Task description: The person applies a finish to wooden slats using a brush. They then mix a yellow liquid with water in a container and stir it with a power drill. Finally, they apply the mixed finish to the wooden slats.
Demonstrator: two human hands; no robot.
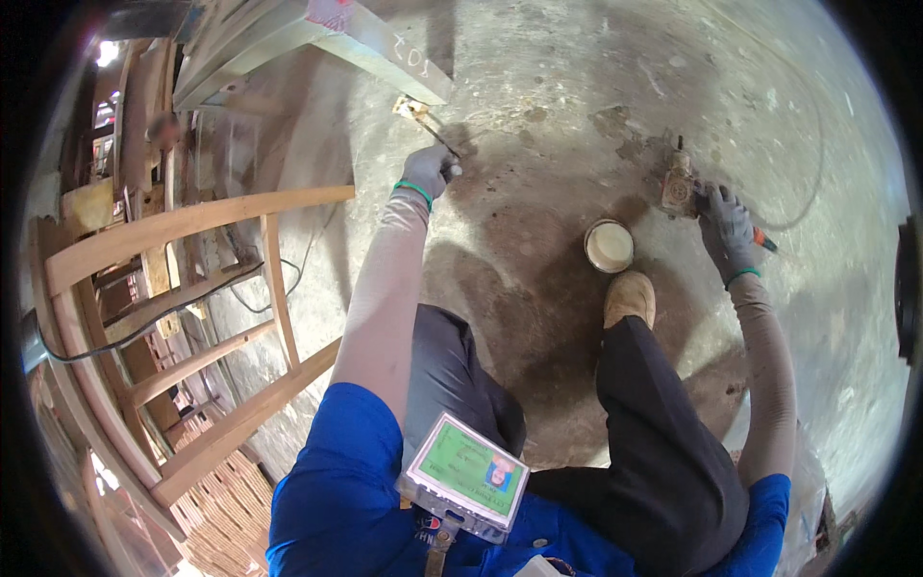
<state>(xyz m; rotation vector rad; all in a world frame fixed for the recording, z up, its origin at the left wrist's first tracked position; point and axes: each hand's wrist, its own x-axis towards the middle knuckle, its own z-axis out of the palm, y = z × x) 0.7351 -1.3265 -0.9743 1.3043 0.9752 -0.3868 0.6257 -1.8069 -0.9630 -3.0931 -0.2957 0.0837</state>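
My left hand [430, 173], in a grey glove, is closed around a thin dark stick [437, 135]. The stick's far end meets a cream-coloured lump [411, 108] at the lower end of a pale beam [385, 53]; whether the lump belongs to the stick I cannot tell. On the right, my right hand [728, 229], also gloved, wraps round a handheld power tool [679, 188] at floor level. Its worn body and dark tip point away from me, and an orange end [764, 239] shows behind my fingers. Between my hands stands a round tub [610, 246] with cream-coloured contents.
A wooden chair-like frame [202, 217] stands at the left, with a dark cable [144, 332] running through it. Behind it are wooden parts and stacked slats [226, 510]. A thin hose [817, 144] curves over the concrete floor [538, 173]. My shoe [630, 298] is beside the tub.
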